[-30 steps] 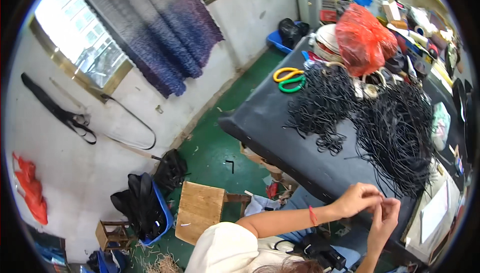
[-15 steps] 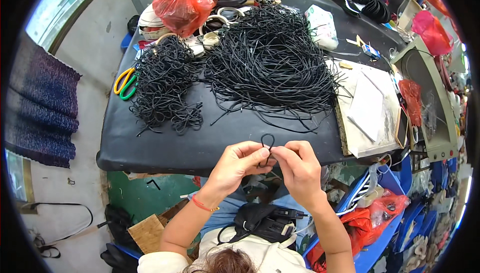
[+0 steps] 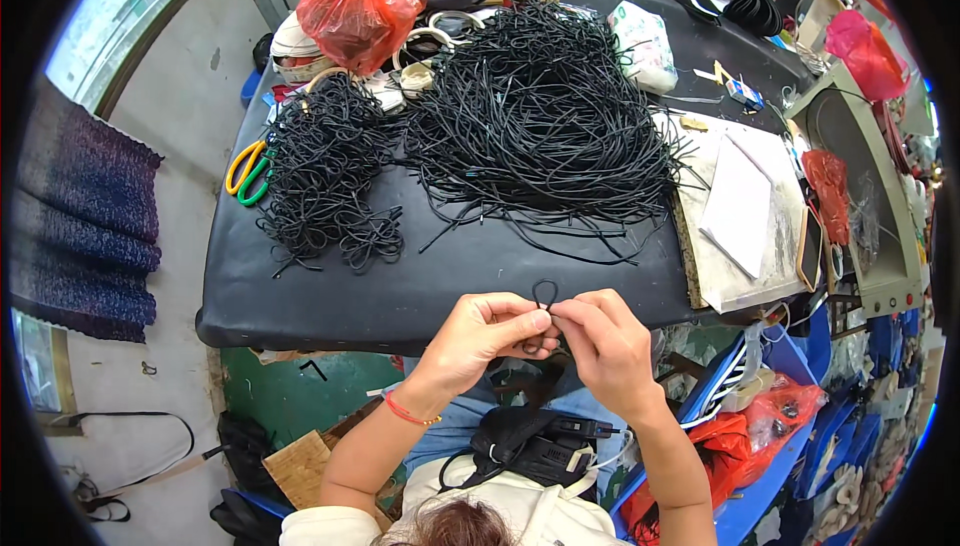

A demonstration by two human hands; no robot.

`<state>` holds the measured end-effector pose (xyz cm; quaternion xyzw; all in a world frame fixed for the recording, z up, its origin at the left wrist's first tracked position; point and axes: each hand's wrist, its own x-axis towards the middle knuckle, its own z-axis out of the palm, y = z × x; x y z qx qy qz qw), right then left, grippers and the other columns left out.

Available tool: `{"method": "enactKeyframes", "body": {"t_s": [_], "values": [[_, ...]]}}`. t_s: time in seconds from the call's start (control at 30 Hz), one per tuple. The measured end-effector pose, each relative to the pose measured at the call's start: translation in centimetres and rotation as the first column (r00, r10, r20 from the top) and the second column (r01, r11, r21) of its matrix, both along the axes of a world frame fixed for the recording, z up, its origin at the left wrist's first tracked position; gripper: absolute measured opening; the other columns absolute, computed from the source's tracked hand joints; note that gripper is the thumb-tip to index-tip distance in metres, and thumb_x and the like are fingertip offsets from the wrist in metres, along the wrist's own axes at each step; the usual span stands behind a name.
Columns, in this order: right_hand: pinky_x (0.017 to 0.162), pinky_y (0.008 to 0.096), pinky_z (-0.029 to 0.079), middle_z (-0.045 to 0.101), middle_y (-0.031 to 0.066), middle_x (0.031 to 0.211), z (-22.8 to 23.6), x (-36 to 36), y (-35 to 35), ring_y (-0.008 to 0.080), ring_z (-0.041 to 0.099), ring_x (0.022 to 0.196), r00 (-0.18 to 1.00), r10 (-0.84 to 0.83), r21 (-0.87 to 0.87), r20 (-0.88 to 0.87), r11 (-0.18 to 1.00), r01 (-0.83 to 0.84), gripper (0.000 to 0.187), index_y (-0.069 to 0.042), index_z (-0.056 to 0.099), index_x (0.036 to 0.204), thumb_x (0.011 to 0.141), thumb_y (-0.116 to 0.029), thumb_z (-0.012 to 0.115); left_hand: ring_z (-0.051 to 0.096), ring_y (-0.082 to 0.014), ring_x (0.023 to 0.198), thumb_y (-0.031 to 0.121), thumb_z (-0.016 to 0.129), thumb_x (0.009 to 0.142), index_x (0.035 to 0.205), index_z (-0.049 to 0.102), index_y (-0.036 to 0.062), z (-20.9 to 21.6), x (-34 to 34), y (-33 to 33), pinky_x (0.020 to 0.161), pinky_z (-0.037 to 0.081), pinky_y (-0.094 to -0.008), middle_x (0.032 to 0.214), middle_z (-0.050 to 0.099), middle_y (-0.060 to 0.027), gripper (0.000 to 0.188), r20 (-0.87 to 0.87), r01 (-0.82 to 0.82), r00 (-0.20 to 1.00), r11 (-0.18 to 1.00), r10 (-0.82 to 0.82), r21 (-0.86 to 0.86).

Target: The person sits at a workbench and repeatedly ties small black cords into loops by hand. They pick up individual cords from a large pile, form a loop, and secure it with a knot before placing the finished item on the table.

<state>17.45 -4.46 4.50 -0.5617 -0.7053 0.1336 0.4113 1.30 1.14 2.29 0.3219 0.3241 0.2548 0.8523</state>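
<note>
A thin black cord (image 3: 545,291) is pinched between my two hands just past the table's near edge, a small loop of it standing above my fingertips. My left hand (image 3: 490,331) grips it between thumb and forefinger, its other fingers curled beneath. Close against it, my right hand (image 3: 603,338) pinches the cord from the other side. The rest of the cord is hidden by my fingers. Beyond my hands, a large heap of black cords (image 3: 540,136) lies on the black tabletop (image 3: 480,286). To its left is a smaller pile of looped, knotted-looking black cords (image 3: 330,171).
Scissors with yellow and green handles (image 3: 250,174) lie at the left edge. A red plastic bag (image 3: 365,6) and a white pack (image 3: 642,49) stand farther back. On the right is a board (image 3: 690,216) with white paper (image 3: 738,206). A blue bin (image 3: 755,476) holds red bags.
The loop above my fingertips looks smaller and has shifted slightly right. My hands stay together, the right fingers pressed closer to the left. The view has shifted a little.
</note>
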Motion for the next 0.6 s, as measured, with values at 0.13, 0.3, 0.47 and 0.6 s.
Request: {"method": "enactKeyframes", "body": {"t_s": [0.13, 0.3, 0.47, 0.6], "values": [[0.062, 0.0327, 0.042, 0.057, 0.0082, 0.078, -0.6, 0.2, 0.2, 0.023, 0.053, 0.07, 0.995, -0.072, 0.063, 0.072, 0.996, 0.068, 0.018, -0.003, 0.061, 0.089, 0.071, 0.0, 0.065, 0.062, -0.0135, 0.077, 0.011, 0.057, 0.087, 0.097, 0.061, -0.0032, 0.2, -0.2, 0.0, 0.071, 0.051, -0.0251, 0.084, 0.064, -0.0091, 0.018, -0.012, -0.001, 1.0, 0.997, 0.002, 0.082], [0.067, 0.031, 0.038, 0.052, 0.0052, 0.081, 2.8, 0.7, -1.3, 0.0206, 0.051, 0.073, 0.905, 0.037, 0.007, 0.424, 0.999, -0.044, 0.021, -0.004, 0.06, 0.088, 0.068, 0.0, 0.064, 0.061, -0.013, 0.081, 0.005, 0.054, 0.087, 0.098, 0.062, -0.0046, -0.4, -0.3, 0.0, 0.072, 0.049, -0.0235, 0.087, 0.064, -0.0088, 0.017, -0.33, 0.073, 0.932, 0.816, 0.148, 0.573], [0.062, 0.0323, 0.042, 0.053, 0.0065, 0.075, 2.3, 1.9, 1.6, 0.0225, 0.053, 0.069, 0.994, 0.047, 0.006, 0.098, 0.999, -0.047, 0.014, -0.002, 0.059, 0.086, 0.072, -0.001, 0.063, 0.06, -0.0121, 0.082, 0.001, 0.052, 0.086, 0.104, 0.061, -0.0038, 0.9, -0.2, -1.4, 0.075, 0.049, -0.0239, 0.089, 0.062, -0.0066, 0.02, -0.294, 0.172, 0.955, 0.763, 0.025, 0.623], [0.054, 0.0286, 0.043, 0.057, 0.0093, 0.076, 0.4, 1.1, 0.0, 0.02, 0.055, 0.061, 0.956, -0.033, -0.244, -0.29, 0.969, -0.041, 0.007, 0.001, 0.061, 0.085, 0.079, -0.001, 0.061, 0.06, -0.0111, 0.081, 0.006, 0.056, 0.087, 0.122, 0.047, -0.0022, 1.2, -0.4, -0.8, 0.078, 0.05, -0.0251, 0.096, 0.062, -0.0096, 0.037, 0.076, 0.004, 0.997, 0.969, -0.024, 0.248]]}}
